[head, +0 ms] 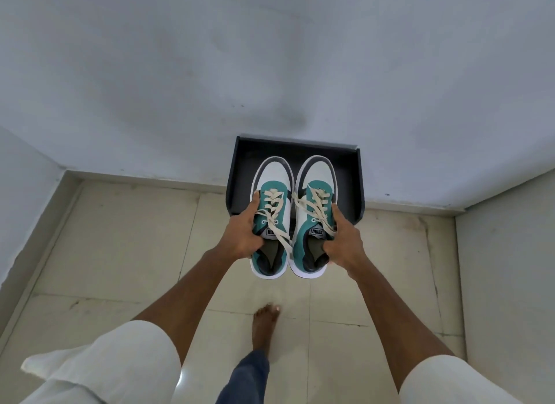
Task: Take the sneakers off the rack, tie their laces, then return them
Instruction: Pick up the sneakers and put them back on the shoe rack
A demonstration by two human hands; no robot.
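Two teal, white and grey sneakers with cream laces are held side by side in the air, toes pointing away from me. My left hand [244, 233] grips the left sneaker [274, 175] at its outer side and collar. My right hand [345, 241] grips the right sneaker [316, 172] the same way. The laces look knotted, with ends hanging loose over the tongues. The toes hang over the black rack [303, 149], a low tray-like shelf standing against the wall. Whether the soles touch the shelf I cannot tell.
A grey-white wall [270, 58] rises behind the rack, with side walls at left and right forming a narrow nook. The floor [120, 238] is beige tile. My bare foot [265, 322] and a blue trouser leg stand below the shoes.
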